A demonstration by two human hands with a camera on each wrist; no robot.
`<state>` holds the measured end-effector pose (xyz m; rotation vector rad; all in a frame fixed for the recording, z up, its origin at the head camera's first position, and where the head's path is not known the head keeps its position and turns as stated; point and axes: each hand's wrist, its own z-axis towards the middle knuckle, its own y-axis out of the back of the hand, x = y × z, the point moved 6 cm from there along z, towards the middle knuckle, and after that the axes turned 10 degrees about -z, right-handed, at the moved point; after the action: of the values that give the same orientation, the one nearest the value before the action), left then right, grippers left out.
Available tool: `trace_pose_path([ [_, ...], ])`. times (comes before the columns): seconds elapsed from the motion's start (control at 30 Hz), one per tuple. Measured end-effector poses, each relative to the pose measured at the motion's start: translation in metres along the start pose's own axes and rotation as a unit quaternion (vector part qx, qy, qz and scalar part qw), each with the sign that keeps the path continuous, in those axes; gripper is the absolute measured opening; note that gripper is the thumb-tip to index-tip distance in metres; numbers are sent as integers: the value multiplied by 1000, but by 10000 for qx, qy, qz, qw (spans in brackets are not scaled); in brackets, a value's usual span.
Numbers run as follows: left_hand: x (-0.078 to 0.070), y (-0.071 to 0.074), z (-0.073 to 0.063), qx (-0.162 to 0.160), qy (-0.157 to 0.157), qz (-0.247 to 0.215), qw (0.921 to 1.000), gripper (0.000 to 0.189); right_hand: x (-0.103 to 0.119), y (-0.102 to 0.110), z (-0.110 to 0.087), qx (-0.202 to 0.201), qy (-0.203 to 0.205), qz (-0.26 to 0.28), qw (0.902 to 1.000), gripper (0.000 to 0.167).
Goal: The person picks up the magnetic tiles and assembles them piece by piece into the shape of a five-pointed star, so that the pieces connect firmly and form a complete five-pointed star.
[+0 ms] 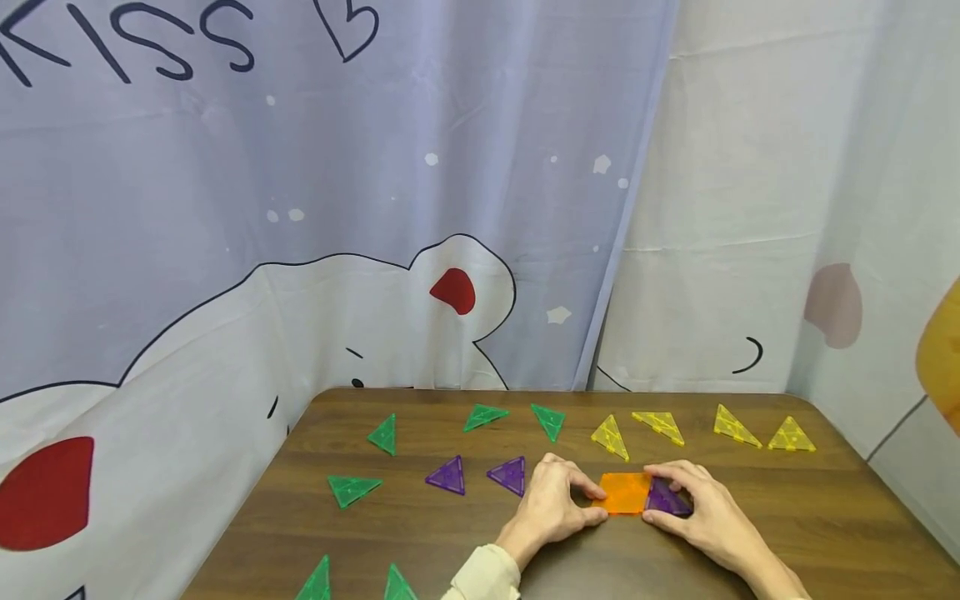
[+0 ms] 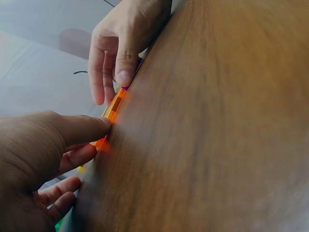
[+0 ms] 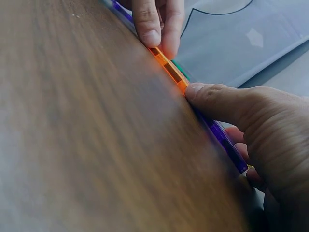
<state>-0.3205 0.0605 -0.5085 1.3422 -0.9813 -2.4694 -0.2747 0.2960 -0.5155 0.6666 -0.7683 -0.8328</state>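
A translucent orange square magnetic tile [image 1: 626, 493] lies flat on the table, a purple triangular tile [image 1: 664, 497] against its right side. My left hand [image 1: 553, 504] pinches the square's left end between thumb and fingers. From the right, my right hand [image 1: 708, 510] grips the purple triangle, with thumb and fingertips beside the seam between both tiles. In the right wrist view, the right thumb [image 3: 212, 99] presses where the orange edge [image 3: 169, 72] meets the purple edge [image 3: 227, 145]. The left wrist view shows the left thumb [image 2: 87, 128] on the orange edge [image 2: 114, 110].
Two more purple triangles [image 1: 447, 476] lie left of my left hand. Several green triangles [image 1: 354, 490] are spread over the left side and front. Several yellow triangles [image 1: 735, 427] line the back right. A printed curtain [image 1: 465, 208] hangs behind the wooden table [image 1: 420, 542].
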Motion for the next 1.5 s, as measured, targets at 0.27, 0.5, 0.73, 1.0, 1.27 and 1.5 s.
trace_pose_path([
  [0.27, 0, 1, 1, -8, 8, 20, 10000, 18, 0, -1, 1, -33, -63, -67, 10000, 60],
  [0.5, 2, 1, 0, 54, 72, -2, 10000, 18, 1, -2, 1, -47, -94, -72, 9999, 61],
  [0.73, 3, 2, -1, 79, 31, -19, 10000, 19, 1, -5, 1, -52, -99, -112, 9999, 61],
  [1.0, 2, 5, -3, 72, 43, -27, 10000, 19, 1, -7, 1, -51, -117, -100, 9999, 60],
  [1.27, 1, 3, -3, 66, 110, -59, 9999, 19, -7, -4, 0, 353, -200, 311, 9987, 63],
  [1.5, 1, 3, -3, 134, 214, -149, 9996, 18, -27, 7, -4, 757, -790, 1498, 9826, 48],
])
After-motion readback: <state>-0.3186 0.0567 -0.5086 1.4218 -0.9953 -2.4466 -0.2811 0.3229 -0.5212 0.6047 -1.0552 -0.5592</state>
